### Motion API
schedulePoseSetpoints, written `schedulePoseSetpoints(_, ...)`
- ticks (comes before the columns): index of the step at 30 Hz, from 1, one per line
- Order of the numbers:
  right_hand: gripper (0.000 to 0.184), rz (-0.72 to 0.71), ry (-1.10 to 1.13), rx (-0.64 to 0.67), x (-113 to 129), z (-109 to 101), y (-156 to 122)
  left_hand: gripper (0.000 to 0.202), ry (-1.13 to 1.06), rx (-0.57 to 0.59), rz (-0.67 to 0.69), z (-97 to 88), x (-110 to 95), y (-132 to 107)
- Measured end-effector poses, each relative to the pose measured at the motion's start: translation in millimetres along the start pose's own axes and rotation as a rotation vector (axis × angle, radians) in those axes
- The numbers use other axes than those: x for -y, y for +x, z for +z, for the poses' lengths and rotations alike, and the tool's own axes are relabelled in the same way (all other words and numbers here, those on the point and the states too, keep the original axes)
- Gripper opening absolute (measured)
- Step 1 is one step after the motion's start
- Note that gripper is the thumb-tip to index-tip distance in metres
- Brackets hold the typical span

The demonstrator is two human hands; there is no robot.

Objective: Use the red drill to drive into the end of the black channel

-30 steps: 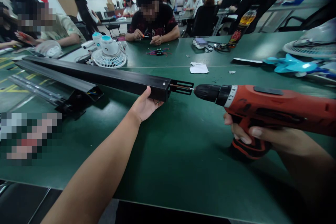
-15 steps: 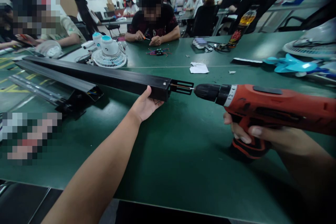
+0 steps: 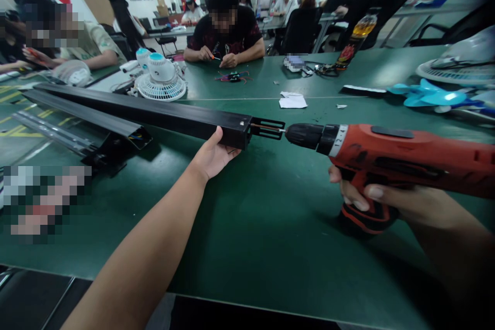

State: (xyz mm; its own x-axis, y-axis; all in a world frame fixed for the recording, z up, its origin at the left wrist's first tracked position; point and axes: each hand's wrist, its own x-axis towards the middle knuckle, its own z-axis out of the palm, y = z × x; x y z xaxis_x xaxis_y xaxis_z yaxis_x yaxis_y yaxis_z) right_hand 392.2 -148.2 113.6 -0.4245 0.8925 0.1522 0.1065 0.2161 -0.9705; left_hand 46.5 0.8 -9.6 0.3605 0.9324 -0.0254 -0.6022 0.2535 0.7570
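Observation:
My left hand [image 3: 216, 155] grips the near end of a long black square tube [image 3: 174, 115], thumb on its side and fingers underneath. A slotted black bracket [image 3: 267, 128] sticks out of that end. My right hand [image 3: 371, 196] is wrapped round the handle of a red and black cordless drill [image 3: 386, 152]. The drill points left, and its thin bit [image 3: 281, 130] reaches into the bracket along the tube's axis. Where the bit's tip ends, I cannot make out. Beside the tube lies a second black profile [image 3: 85, 111] with an open end.
Metal rails [image 3: 54, 133] lie at the left on the green table [image 3: 247, 247]. Farther back are a small white fan [image 3: 160, 80], a paper scrap [image 3: 293, 100], a bottle [image 3: 356, 41] and blue fan blades [image 3: 429, 94]. Across the table a person [image 3: 228, 31] works with a screwdriver.
The drill and my right hand have shifted very slightly left. My left hand and the tube look unmoved.

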Motion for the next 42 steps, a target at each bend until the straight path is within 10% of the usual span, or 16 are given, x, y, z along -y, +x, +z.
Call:
schedulePoseSetpoints(33,0.040,-0.021,-0.017,-0.002,-1,0,0,0.075,-0.008,0.000,0.010,7.1,-2,0)
schedulePoseSetpoints(42,0.039,-0.021,-0.003,0.004,-1,0,0,0.033,0.004,-0.033,-0.025,17.1,-12,-11)
